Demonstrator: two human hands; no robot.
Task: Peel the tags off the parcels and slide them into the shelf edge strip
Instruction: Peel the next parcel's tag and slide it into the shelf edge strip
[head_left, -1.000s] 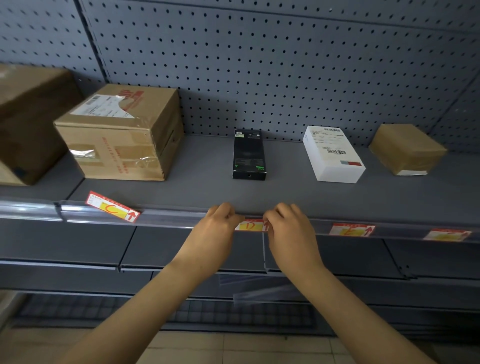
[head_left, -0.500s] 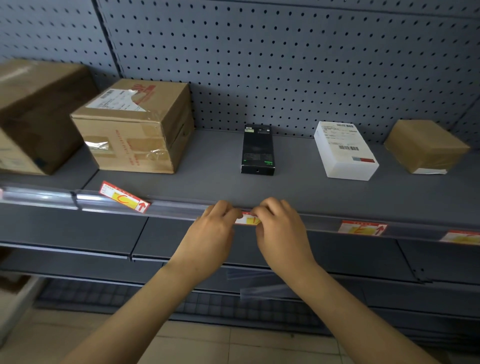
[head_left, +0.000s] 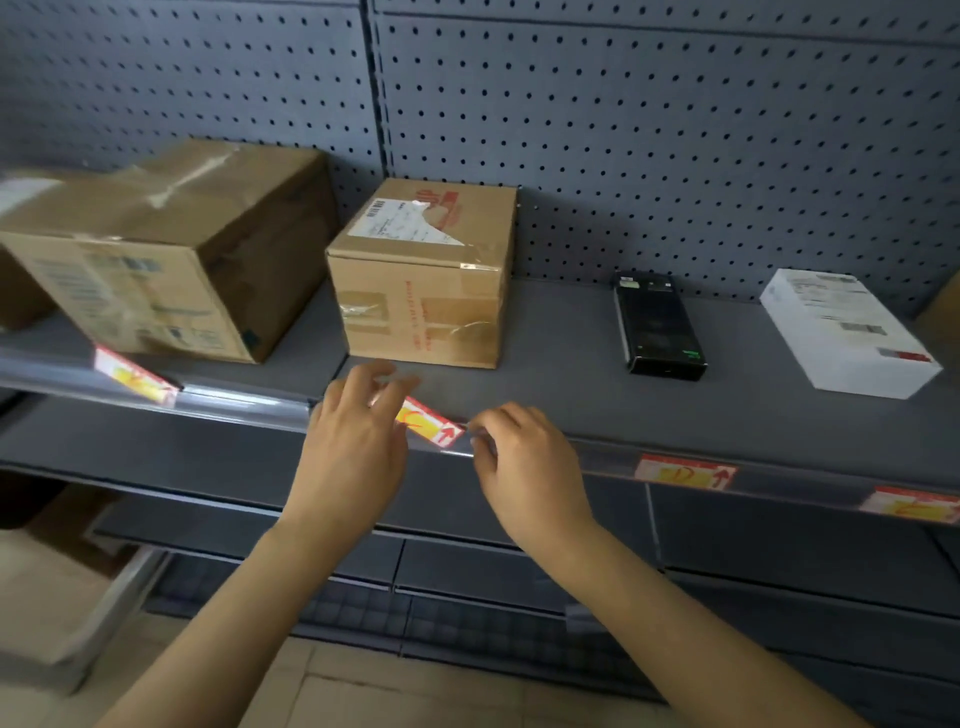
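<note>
A red and yellow tag marked C (head_left: 431, 423) lies skew on the shelf edge strip (head_left: 244, 402), below the middle cardboard parcel (head_left: 426, 275). My left hand (head_left: 353, 441) hovers over the tag's left end with its fingers spread and blurred. My right hand (head_left: 524, 457) has its fingertips curled together at the strip, right beside the tag's right corner. A tag marked D (head_left: 685, 472) sits flat in the strip further right, and another tag (head_left: 914, 506) beyond it. One more skew tag (head_left: 135, 375) rests on the strip below the large cardboard parcel (head_left: 156, 249).
A black box (head_left: 660, 325) and a white parcel (head_left: 847, 332) lie on the shelf to the right, with a brown parcel's edge (head_left: 945, 322) at the frame border. Perforated back panel behind. Lower grey shelves and a tiled floor are below my arms.
Both hands left the D tag, which stays in the strip, and moved left to the skew C tag. The view swung left, and my left hand's fingers have spread apart.
</note>
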